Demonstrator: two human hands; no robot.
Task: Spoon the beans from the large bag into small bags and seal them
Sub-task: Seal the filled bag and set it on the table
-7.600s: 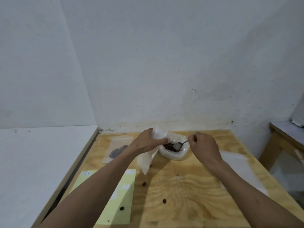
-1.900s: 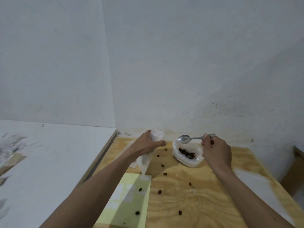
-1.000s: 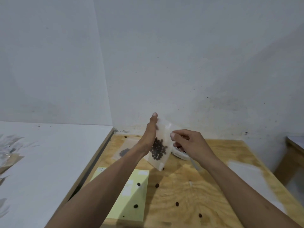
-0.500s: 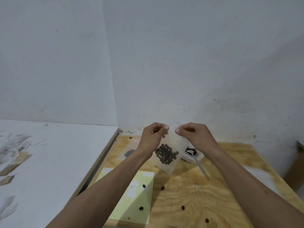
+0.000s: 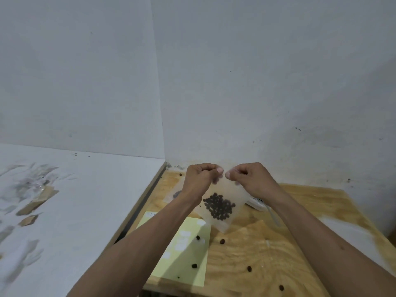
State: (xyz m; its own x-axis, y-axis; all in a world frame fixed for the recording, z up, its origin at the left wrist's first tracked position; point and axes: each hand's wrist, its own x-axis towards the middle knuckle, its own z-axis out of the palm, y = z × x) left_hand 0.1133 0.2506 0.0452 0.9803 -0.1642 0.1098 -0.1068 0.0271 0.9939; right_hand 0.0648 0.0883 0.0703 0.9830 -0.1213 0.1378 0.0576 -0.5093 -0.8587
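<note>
1. The left hand (image 5: 200, 179) and right hand (image 5: 249, 179) pinch the top edge of the small bag (image 5: 222, 207), thumbs nearly touching.
2. The small bag hangs above the table (image 5: 267, 254), with beans (image 5: 219, 206) gathered low inside.
3. The large bag (image 5: 255, 204) lies on the table behind the right wrist.
4. Loose beans (image 5: 222, 241) lie scattered near the yellow sheet (image 5: 184, 254).

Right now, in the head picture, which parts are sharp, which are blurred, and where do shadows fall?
Head view: the small bag of beans, pinched at its top by the left hand and right hand, is fairly sharp; the white surface at far left is smeared; the arms throw soft shadows on the yellow paper and wooden table; wide-angle bending tilts the wall corner.
</note>
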